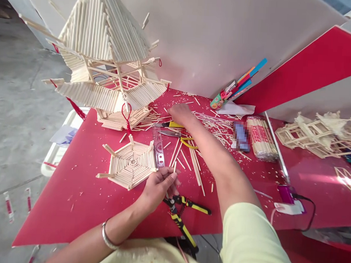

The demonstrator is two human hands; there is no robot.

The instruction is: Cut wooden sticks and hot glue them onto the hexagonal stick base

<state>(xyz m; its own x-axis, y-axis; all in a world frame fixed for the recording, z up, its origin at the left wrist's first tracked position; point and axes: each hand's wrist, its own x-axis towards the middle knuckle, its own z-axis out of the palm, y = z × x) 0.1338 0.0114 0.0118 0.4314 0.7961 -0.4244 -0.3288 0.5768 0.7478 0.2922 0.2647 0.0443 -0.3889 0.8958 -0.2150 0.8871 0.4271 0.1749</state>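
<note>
My left hand (158, 186) pinches a short wooden stick (175, 167) upright between thumb and fingers. Just left of it lies a hexagonal stick panel (132, 162) with short posts at its corners. Reaching forward, my right hand (180, 112) is curled down over the far stick pile; whatever its fingers hold is hidden. Beneath that wrist are yellow-handled scissors (189, 142) and another yellow-handled tool (174, 124). A clear ruler (158, 146) lies between panel and loose sticks (195, 168). Black-and-yellow pliers (185, 217) rest spread below my left hand.
A tall stick pavilion (108, 64) with red tassels stands at the back left. Further right are a pen cup (219, 100), a wrapped stick bundle (262, 139), a blurred-out packet (241, 136) and another stick frame (321, 134). A cable (312, 207) crosses the red tabletop (78, 205).
</note>
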